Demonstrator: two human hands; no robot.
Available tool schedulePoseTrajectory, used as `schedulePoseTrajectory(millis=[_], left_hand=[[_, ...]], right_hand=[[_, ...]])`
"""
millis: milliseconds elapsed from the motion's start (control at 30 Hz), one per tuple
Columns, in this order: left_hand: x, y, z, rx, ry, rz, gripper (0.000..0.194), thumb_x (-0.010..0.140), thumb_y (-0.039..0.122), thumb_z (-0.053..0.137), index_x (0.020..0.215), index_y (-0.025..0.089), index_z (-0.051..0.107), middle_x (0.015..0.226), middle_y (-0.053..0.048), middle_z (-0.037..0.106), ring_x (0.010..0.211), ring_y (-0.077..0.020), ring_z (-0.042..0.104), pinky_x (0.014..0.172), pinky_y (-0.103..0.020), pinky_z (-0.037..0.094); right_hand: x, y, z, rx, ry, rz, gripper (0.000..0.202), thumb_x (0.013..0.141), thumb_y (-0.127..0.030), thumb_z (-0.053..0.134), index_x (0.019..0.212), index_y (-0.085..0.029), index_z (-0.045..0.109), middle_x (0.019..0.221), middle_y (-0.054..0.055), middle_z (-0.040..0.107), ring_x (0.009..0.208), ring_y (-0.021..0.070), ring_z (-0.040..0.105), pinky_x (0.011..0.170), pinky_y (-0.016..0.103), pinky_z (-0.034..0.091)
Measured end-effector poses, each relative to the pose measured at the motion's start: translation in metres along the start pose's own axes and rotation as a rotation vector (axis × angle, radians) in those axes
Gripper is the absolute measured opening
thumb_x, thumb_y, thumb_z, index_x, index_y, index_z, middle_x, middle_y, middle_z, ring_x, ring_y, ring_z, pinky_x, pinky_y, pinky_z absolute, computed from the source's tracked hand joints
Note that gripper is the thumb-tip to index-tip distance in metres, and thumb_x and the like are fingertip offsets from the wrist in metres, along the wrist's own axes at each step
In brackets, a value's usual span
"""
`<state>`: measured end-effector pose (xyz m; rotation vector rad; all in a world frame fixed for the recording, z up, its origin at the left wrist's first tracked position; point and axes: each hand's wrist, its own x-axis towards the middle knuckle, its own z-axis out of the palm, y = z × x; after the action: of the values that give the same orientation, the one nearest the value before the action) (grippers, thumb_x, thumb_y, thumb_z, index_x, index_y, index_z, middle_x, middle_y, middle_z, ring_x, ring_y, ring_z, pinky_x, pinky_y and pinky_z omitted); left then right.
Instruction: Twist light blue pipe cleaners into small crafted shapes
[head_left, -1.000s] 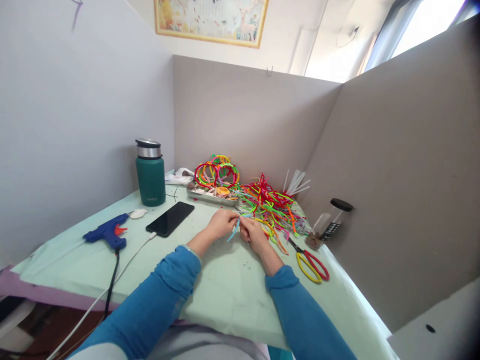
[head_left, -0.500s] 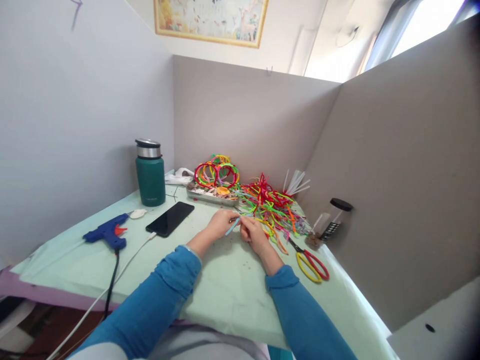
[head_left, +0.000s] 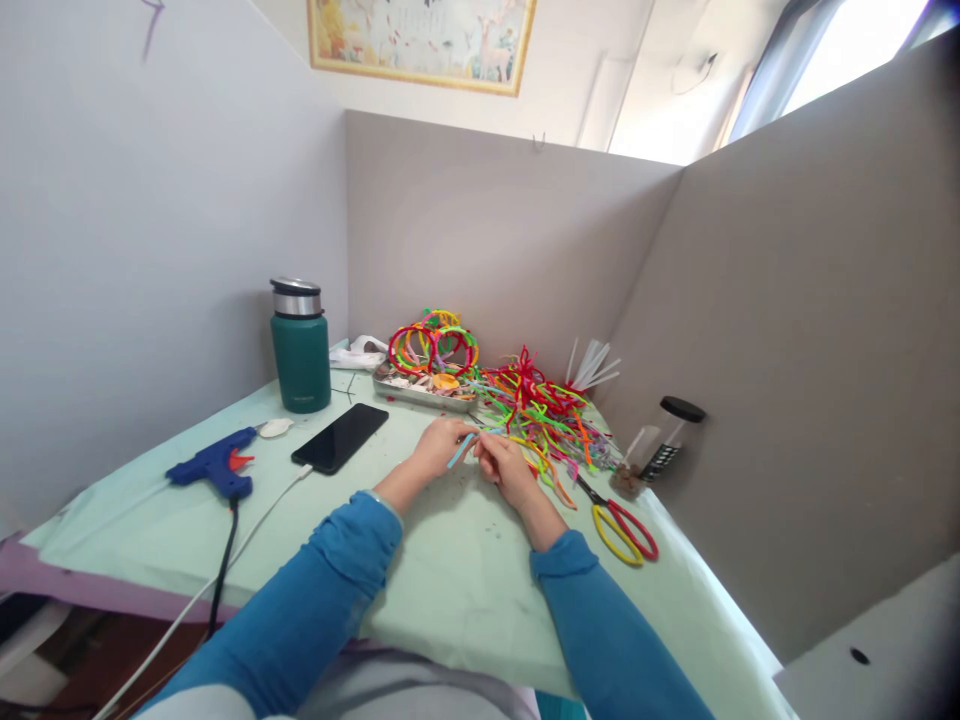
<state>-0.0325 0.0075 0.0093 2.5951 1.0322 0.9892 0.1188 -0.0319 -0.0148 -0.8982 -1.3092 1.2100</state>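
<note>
A light-blue pipe cleaner (head_left: 460,452) is pinched between my two hands above the middle of the table. My left hand (head_left: 440,446) has its fingers closed on it, and one blue end hangs down below those fingertips. Close beside it, my right hand (head_left: 508,466) is curled with thumb and forefinger pressed on the other part, most of which the fingers hide. Just beyond my hands lies a tangled heap of pipe cleaners (head_left: 536,395) in red, green, yellow and orange. Scissors (head_left: 622,530) with one yellow and one red handle rest right of my right hand.
Left on the table are a blue glue gun (head_left: 217,462), a black phone (head_left: 341,438) with a white cable, and a green bottle (head_left: 301,360). A metal tray (head_left: 424,398) with coloured rings (head_left: 433,345) stands behind. At right sits a black-lidded jar (head_left: 664,440). Partitions (head_left: 495,230) enclose the table.
The blue pipe cleaner's hanging end has shifted slightly left and up in my left fingers. Both hands stay in nearly the same place, and the other things have not moved.
</note>
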Motion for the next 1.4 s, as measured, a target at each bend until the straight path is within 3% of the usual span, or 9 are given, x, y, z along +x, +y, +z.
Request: schedulePoseTrajectory(millis=[133,333,533,667,867,1233,1400], left_hand=[[0.0,0.0,-0.001,-0.029,0.026,0.002,0.033,0.086,0.031,0.043,0.081,0.015,0.071,0.079,-0.006,0.069,0.072,-0.0151,0.058,0.068,-0.022,0.04],[0.0,0.0,0.0,-0.076,-0.006,0.045,0.029,0.084,0.025,0.043,0.076,0.014,0.069,0.074,-0.004,0.068,0.068,-0.0143,0.059,0.064,-0.021,0.04],[-0.001,0.002,-0.001,-0.087,0.02,0.066,0.031,0.087,0.029,0.041,0.083,0.014,0.068,0.078,-0.004,0.069,0.069,-0.0145,0.059,0.064,-0.022,0.039],[-0.001,0.002,0.0,-0.1,0.021,0.071,0.035,0.09,0.032,0.038,0.078,0.015,0.066,0.073,-0.003,0.068,0.066,-0.013,0.058,0.063,-0.021,0.038],[0.0,0.0,0.004,-0.103,0.025,-0.02,0.04,0.091,0.035,0.035,0.07,0.016,0.063,0.066,-0.002,0.065,0.062,-0.0121,0.056,0.061,-0.021,0.037],[-0.003,0.012,-0.005,-0.211,-0.051,-0.168,0.048,0.09,0.042,0.034,0.062,0.016,0.062,0.055,0.001,0.061,0.057,-0.011,0.055,0.057,-0.02,0.037],[-0.003,0.014,-0.005,-0.207,-0.064,-0.179,0.05,0.089,0.042,0.033,0.056,0.016,0.061,0.053,0.0,0.06,0.055,-0.0109,0.054,0.057,-0.02,0.037]], right_hand=[[0.0,-0.001,0.001,-0.035,0.024,0.025,0.039,0.076,-0.054,0.058,0.065,-0.017,0.056,0.04,-0.007,0.041,0.033,0.0056,0.027,0.036,0.021,0.016],[0.002,0.003,0.002,-0.088,0.064,-0.006,0.036,0.075,-0.052,0.061,0.068,-0.016,0.058,0.043,-0.007,0.043,0.035,0.0052,0.029,0.036,0.021,0.017],[0.005,0.006,0.0,-0.065,0.103,-0.024,0.037,0.075,-0.054,0.061,0.07,-0.017,0.057,0.046,-0.006,0.045,0.035,0.0052,0.032,0.035,0.02,0.02],[0.005,0.004,0.0,-0.067,0.152,-0.03,0.039,0.075,-0.055,0.061,0.066,-0.018,0.053,0.046,-0.006,0.046,0.035,0.0052,0.033,0.035,0.02,0.02],[0.005,0.006,-0.001,-0.097,0.144,-0.052,0.039,0.076,-0.054,0.061,0.065,-0.017,0.054,0.046,-0.006,0.045,0.035,0.0046,0.032,0.036,0.02,0.02],[0.005,0.006,-0.001,-0.043,0.113,-0.056,0.033,0.072,-0.047,0.066,0.065,-0.018,0.052,0.048,-0.007,0.044,0.036,0.0045,0.031,0.037,0.02,0.021],[0.004,0.005,0.0,-0.021,0.095,-0.052,0.032,0.071,-0.045,0.067,0.065,-0.018,0.052,0.048,-0.007,0.045,0.036,0.0044,0.031,0.037,0.02,0.02]])
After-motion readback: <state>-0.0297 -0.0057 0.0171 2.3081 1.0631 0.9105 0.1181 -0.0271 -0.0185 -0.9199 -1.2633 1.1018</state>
